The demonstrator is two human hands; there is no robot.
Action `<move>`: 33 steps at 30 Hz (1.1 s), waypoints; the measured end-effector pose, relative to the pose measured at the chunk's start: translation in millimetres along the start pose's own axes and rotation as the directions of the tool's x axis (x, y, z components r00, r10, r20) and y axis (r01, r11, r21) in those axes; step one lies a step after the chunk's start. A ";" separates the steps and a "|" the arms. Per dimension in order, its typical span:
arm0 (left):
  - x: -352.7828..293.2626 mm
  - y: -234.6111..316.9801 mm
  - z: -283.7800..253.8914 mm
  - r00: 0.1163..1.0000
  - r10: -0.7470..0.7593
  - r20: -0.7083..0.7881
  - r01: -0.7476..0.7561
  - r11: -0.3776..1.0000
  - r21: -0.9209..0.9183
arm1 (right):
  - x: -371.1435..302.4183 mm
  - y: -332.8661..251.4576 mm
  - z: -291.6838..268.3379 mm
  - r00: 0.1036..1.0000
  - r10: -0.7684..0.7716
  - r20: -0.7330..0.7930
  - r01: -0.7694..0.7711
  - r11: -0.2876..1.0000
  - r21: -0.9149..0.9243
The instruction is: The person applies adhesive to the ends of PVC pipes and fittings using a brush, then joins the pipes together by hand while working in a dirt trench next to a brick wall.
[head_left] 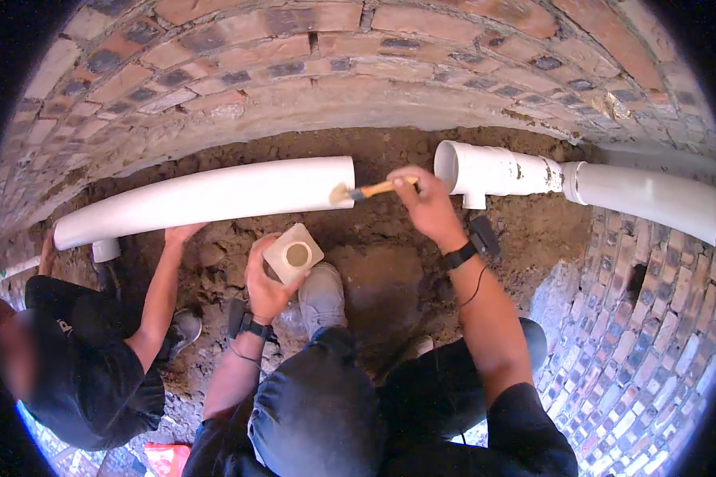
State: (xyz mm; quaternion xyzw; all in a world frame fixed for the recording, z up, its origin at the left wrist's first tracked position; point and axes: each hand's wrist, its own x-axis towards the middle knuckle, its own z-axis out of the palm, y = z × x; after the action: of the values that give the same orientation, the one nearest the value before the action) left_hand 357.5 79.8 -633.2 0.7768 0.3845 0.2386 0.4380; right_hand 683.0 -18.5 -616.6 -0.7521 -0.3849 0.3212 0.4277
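My right hand [426, 205] grips a paintbrush [380, 188] by its wooden handle. The brush's pale bristles touch the outside of a long white plastic pipe [239, 188], close to its right end. In my left hand [264, 280] is a squarish off-white container [294, 253] with a round opening on top; something tan or greyish shows inside. To the right of the brush, a white pipe fitting [497, 169] with a side branch faces the pipe with its open end. A gap separates the two.
At the left a co-worker [95, 358] crouches, both hands holding the long pipe. Another white pipe [652, 195] joins the fitting's right end. A brick wall [358, 56] rises behind the dirt trench [406, 254]; brick paving [628, 334] lies at the right.
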 end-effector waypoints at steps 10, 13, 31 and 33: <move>4.5 2.2 1.4 0.999 -0.002 0.035 0.001 0.999 0.034 | 40.6 32.4 23.8 0.959 0.023 -0.283 0.020 0.989 0.148; 8.3 -11.2 10.8 0.999 -0.019 0.044 0.017 0.998 0.057 | 21.5 25.6 19.8 0.949 0.133 -0.285 -0.049 0.957 0.284; 25.8 20.6 86.8 0.964 0.248 0.097 -0.251 0.968 0.024 | -124.9 -105.8 -52.8 0.970 -0.126 -0.208 0.086 0.978 -0.190; 27.0 20.6 90.1 0.962 0.258 0.088 -0.262 0.965 0.033 | -131.1 -107.2 -60.3 0.953 -0.104 -0.285 0.064 0.987 -0.145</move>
State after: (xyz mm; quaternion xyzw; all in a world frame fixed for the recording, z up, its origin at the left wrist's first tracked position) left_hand 445.2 50.2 -659.8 0.8393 0.2658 0.2529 0.4011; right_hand 634.2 -118.1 -475.1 -0.8012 -0.3699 0.1619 0.4417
